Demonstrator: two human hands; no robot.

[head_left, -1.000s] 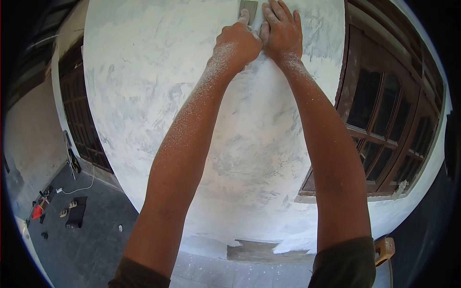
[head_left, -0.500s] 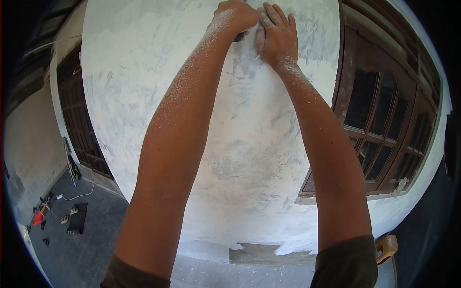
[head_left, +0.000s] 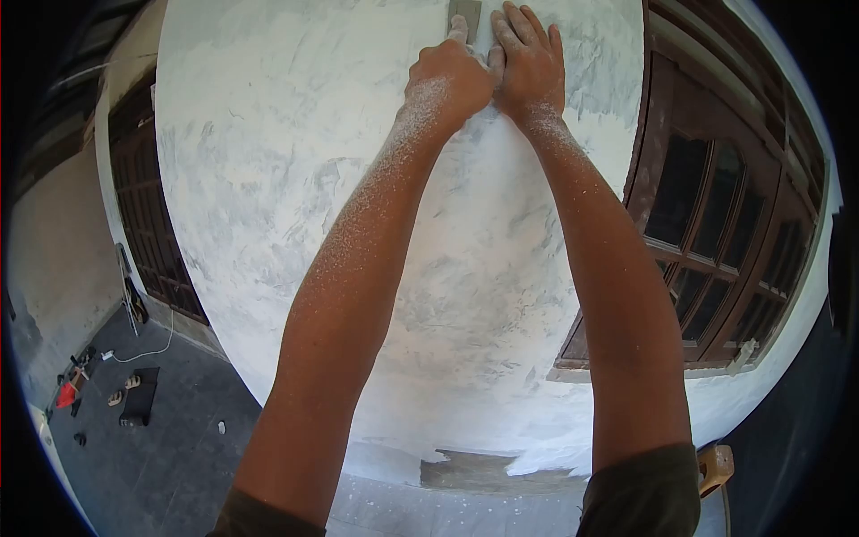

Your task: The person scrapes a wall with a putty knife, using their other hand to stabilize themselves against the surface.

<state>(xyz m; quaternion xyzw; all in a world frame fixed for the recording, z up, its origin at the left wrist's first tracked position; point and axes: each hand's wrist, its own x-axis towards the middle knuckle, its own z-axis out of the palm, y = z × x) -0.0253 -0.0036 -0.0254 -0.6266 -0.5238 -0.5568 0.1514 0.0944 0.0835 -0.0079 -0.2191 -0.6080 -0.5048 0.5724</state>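
My left hand is closed around a putty knife, its index finger stretched along the flat grey blade. The handle is hidden inside the fist, and the top of the blade is cut off by the frame edge. Beside it, touching or nearly so, my right hand rests with fingers extended on the wall. White and grey patchy plaster covers the wall's surface. Pale dust coats both hands and the left forearm most heavily.
A brown wooden window is set in the wall at right. Below it stands a yellowish stool. On the dark floor at left lie a black mat, sandals, a red item and a white cable.
My left hand has moved down the wall, and the putty knife's blade has come into view above it. My right hand stays in nearly the same place.
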